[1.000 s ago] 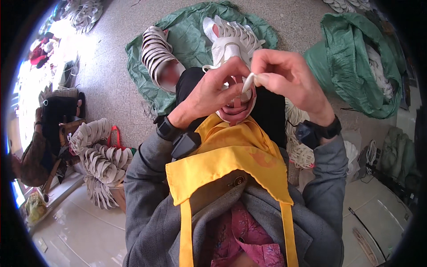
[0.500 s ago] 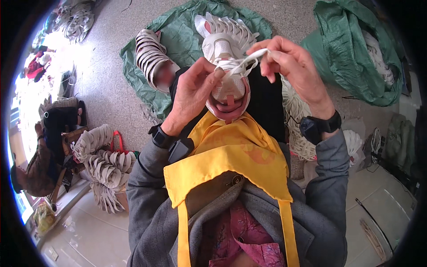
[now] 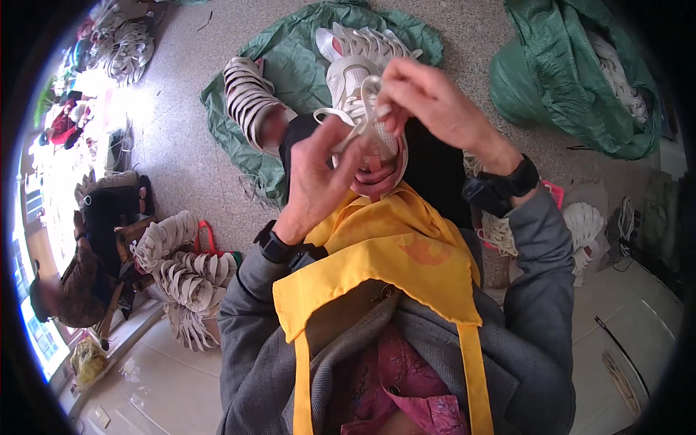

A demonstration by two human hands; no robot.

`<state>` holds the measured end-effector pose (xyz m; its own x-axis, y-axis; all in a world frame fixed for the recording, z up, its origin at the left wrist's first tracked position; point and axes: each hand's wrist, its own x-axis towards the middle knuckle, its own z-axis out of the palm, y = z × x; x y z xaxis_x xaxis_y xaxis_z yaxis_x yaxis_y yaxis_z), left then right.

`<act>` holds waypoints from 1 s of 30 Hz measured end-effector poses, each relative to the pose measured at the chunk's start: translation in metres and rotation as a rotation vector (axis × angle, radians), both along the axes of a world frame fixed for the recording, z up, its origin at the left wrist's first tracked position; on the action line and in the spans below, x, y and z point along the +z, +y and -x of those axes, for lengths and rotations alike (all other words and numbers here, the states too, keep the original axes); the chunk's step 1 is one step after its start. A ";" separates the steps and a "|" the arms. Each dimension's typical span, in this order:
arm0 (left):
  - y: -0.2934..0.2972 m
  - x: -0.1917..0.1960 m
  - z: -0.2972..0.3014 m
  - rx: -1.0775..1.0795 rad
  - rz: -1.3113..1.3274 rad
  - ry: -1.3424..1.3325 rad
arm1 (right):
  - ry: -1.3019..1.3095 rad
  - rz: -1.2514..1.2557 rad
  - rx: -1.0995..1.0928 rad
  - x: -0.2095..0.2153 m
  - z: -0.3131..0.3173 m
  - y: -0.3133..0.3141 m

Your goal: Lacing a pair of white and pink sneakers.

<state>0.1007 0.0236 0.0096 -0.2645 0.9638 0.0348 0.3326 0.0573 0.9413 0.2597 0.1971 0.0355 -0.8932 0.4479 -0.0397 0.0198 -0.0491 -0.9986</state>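
A white and beige shoe upper [image 3: 351, 76] with pink lining lies across my lap, its open collar toward me. My left hand [image 3: 319, 177] is closed, thumb and finger pinching a white shoelace [image 3: 371, 94] over the tongue. Just up and right of it, my right hand [image 3: 431, 105] is closed on the same lace, which rises in a loop beside its fingers. A second loop curves out left near my left fingertips. Exactly where the fingers meet the lace is partly hidden and slightly blurred.
Stacked shoe uppers [image 3: 250, 101] lie on a green sheet [image 3: 297, 43] beyond my knees. A green sack [image 3: 573, 80] holding white pieces stands at the far right. More stacked uppers [image 3: 185, 261] are on the left, near another seated person [image 3: 87, 283]. Further bundles [image 3: 583, 225] lie at the right.
My right hand has moved left, closer to my left hand. The lace, stretched between the hands before, now bends into loops. My left hand has shifted slightly toward me.
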 end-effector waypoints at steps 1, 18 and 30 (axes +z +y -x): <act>0.000 0.000 -0.006 -0.014 0.004 -0.051 | 0.011 0.041 -0.014 0.002 -0.002 0.003; 0.006 -0.018 -0.005 -0.040 -0.063 -0.454 | 0.133 0.248 -0.162 0.016 -0.033 0.000; -0.093 0.005 0.097 0.362 0.062 -0.602 | -0.202 0.484 -0.388 -0.030 -0.180 0.017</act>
